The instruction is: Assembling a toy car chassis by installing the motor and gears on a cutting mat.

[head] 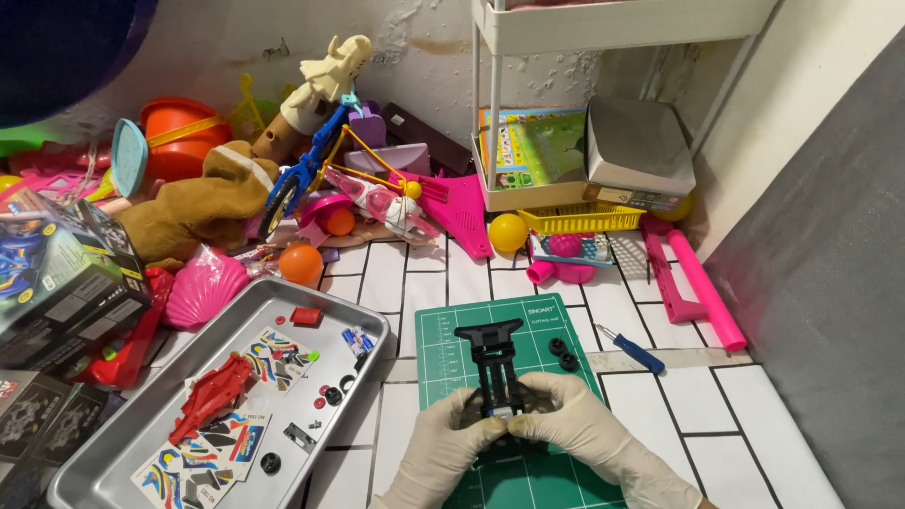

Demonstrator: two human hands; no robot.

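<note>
Where fingers [490,426] grip, perhaps mat-edge [426,351] room

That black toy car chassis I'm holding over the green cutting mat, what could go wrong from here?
Both gloved hands, left hand and right hand, pinch the black toy car chassis at its near end, so the far end could tip or flex. The two small black wheels lie loose on the green cutting mat and might roll off. The blue-handled screwdriver lies close to your right hand; a sweep of the arm may knock it away.

bright even indoor light | soft shadows | sharp focus | slight wide-angle edge bend
</note>
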